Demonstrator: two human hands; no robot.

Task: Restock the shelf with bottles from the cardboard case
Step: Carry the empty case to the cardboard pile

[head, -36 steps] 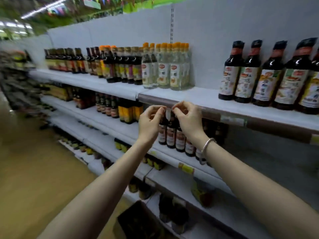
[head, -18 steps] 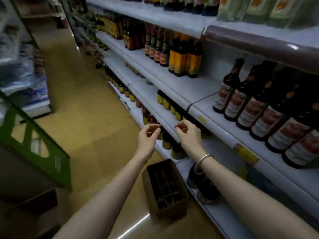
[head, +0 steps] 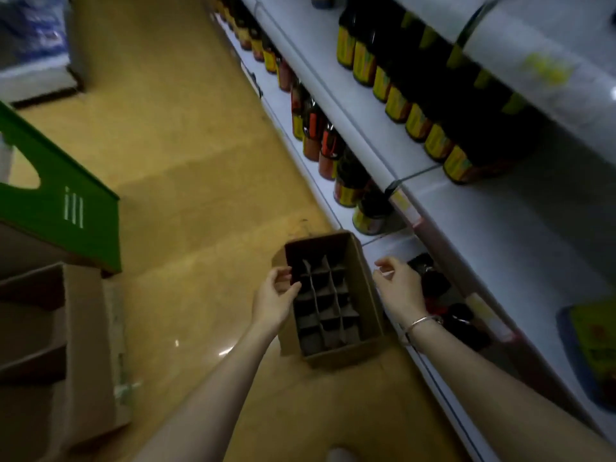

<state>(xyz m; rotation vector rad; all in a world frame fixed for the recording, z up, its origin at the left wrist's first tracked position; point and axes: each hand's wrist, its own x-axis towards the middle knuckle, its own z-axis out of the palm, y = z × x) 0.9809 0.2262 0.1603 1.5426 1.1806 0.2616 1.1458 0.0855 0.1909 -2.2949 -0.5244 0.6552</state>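
A brown cardboard case [head: 366,288] stands open on the yellow floor beside the shelving. Its cardboard dividers form several cells, and no bottle shows in them. My left hand [head: 275,295] hovers at the case's left rim, fingers loosely curled and holding nothing. My right hand [head: 398,286], with a bracelet on the wrist, hovers just right of the case, fingers relaxed and holding nothing. Dark bottles with yellow labels [head: 416,121] line the white shelf [head: 483,235] above. More dark bottles [head: 430,278] stand on the bottom shelf behind my right hand.
Red-labelled bottles [head: 328,151] fill a lower shelf further along the aisle. A green display stand [head: 66,208] and a cardboard box [head: 83,345] stand on the left. Open yellow floor [head: 186,201] runs between them and the shelving.
My view has tilted down from the upper shelf to the floor. Both hands have dropped from the shelf edge to either side of the cardboard case, still holding nothing.
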